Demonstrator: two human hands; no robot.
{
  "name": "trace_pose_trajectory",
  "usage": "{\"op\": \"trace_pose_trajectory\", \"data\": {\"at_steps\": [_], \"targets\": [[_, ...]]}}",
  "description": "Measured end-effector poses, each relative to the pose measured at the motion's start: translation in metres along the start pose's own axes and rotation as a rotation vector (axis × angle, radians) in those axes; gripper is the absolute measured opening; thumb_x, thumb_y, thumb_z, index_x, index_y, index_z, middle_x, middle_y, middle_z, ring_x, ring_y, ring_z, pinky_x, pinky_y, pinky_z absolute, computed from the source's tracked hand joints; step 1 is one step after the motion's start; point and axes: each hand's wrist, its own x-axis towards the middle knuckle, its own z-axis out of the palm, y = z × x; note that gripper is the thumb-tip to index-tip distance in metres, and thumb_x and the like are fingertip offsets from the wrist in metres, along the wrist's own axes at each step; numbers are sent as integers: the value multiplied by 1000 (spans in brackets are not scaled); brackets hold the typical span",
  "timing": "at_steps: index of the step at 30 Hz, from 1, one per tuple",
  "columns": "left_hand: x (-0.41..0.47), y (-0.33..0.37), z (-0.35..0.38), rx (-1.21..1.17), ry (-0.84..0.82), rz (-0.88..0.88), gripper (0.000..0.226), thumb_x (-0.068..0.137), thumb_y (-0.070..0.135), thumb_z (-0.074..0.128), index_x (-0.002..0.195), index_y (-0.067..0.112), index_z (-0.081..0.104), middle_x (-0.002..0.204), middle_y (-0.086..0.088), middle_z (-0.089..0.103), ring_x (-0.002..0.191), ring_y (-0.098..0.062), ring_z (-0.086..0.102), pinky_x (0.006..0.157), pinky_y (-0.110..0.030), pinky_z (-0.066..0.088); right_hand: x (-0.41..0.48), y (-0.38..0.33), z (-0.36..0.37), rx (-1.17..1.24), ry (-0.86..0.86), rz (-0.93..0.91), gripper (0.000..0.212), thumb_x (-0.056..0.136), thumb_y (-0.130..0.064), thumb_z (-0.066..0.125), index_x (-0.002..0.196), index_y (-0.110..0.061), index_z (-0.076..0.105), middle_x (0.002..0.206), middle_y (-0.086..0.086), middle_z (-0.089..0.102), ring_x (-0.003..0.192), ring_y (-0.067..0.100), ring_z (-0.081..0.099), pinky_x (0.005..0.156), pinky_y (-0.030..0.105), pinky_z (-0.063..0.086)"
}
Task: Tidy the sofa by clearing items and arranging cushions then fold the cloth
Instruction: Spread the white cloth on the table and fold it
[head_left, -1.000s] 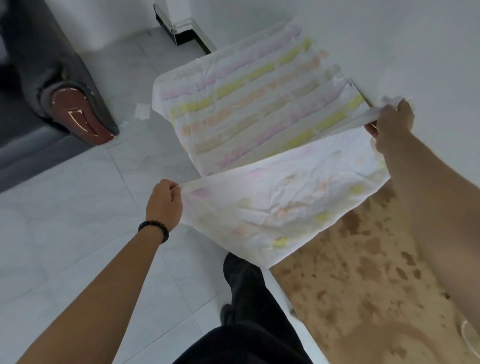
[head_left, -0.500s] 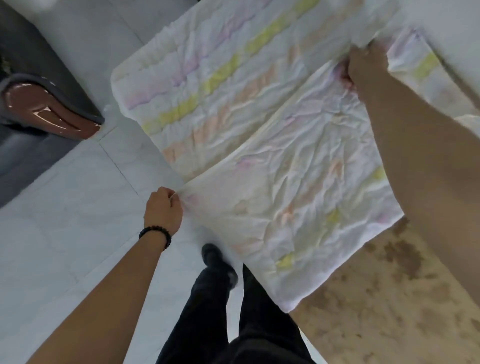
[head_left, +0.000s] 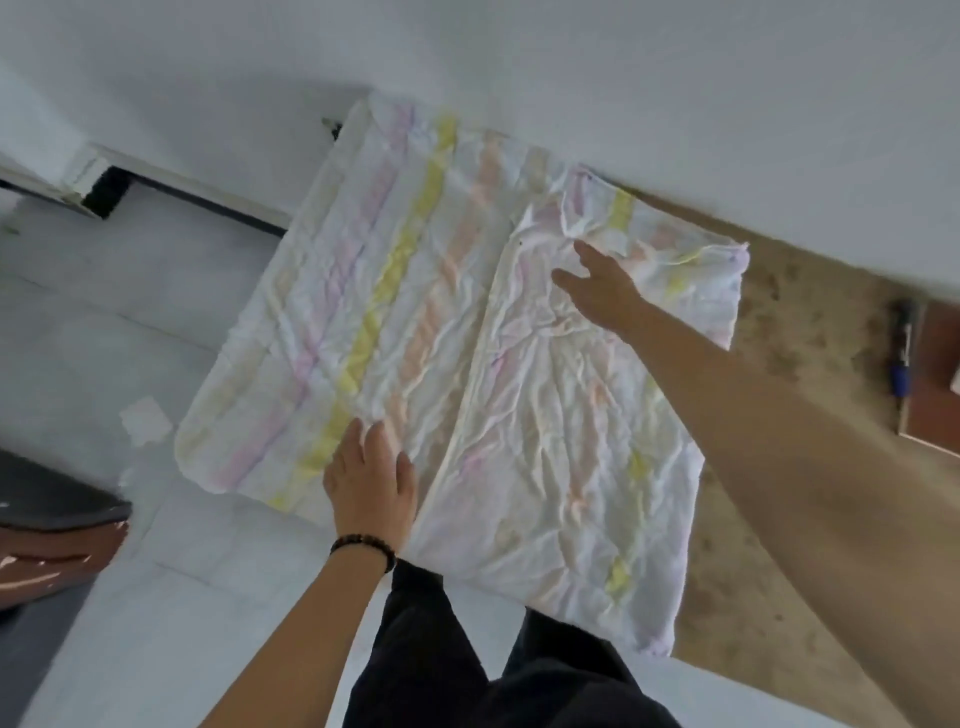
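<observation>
Cloth (head_left: 395, 291) now laid flat, half-folded, crumpled, pastel-striped, hands (head_left: 371, 483) pressing

Shows, at three o'clock, a blue-and-black pen (head_left: 901, 353) just beside a brown board (head_left: 937, 379), both on a speckled brown tabletop (head_left: 810, 332). Shows, at nine o'clock, a white paper scrap (head_left: 145, 421) on pale floor tiles (head_left: 78, 322).

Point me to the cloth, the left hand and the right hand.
cloth (head_left: 561, 467): head view, folded-over flap's middle.
left hand (head_left: 371, 488): head view, back of the hand.
right hand (head_left: 600, 293): head view, back of the hand.
</observation>
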Motion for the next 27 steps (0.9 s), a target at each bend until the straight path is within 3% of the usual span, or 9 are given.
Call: {"op": "trace_pose_trajectory", "data": {"at_steps": [4,7,9,14,18,21,24,27], "targets": [[57,19,-7,203,-145,152,49,96,42,42,140,21,41,150,-14,33,136,-36,27,112,-53,22,-39,33,-15,-162,54,86,67,101,-41,49,157,-21,20,162,7,21,147,27,26,116,37,24],[94,44,-10,284,-132,186,42,91,39,50,127,18,48,141,-13,37,133,-34,26,110,-57,20,-54,63,-23,-222,88,133,65,101,-40,47,157,-21,20,163,7,19,146,28,26,117,40,24],[116,66,-8,269,-119,245,46,90,35,54,130,14,47,141,-15,37,133,-35,28,109,-56,23,-55,83,-27,-255,119,160,61,102,-39,44,156,-22,21,163,7,17,144,29,30,116,43,26],[179,144,-3,206,-53,490,60,91,28,56,143,8,33,145,-20,33,133,-38,31,101,-50,39,-35,116,-46,-172,418,161,49,103,-25,42,151,-22,34,158,9,26,145,29,27,112,44,33],[235,205,5,238,53,631,64,88,19,62,145,10,32,145,-23,32,130,-41,35,97,-50,44,9,136,-76,-76,640,213,51,100,-13,39,148,-29,35,148,9,33,135,28,34,97,35,40],[274,235,11,332,49,732,61,86,16,64,143,17,40,146,-24,30,129,-45,34,92,-54,46,42,151,-108,-85,557,146,60,89,-12,41,145,-33,40,147,12,34,136,34,31,109,44,36],[302,255,12,376,23,887,34,87,27,66,118,13,64,134,-21,45,124,-43,40,86,-53,45,66,168,-142,-181,379,88,46,87,-31,41,129,-38,57,145,8,42,138,31,31,113,44,32],[322,267,12,246,-9,778,26,93,30,57,103,8,68,114,-17,56,112,-39,48,85,-46,45,76,175,-167,-315,301,94,33,91,-37,45,116,-31,65,138,5,47,133,28,38,106,43,38]]}}
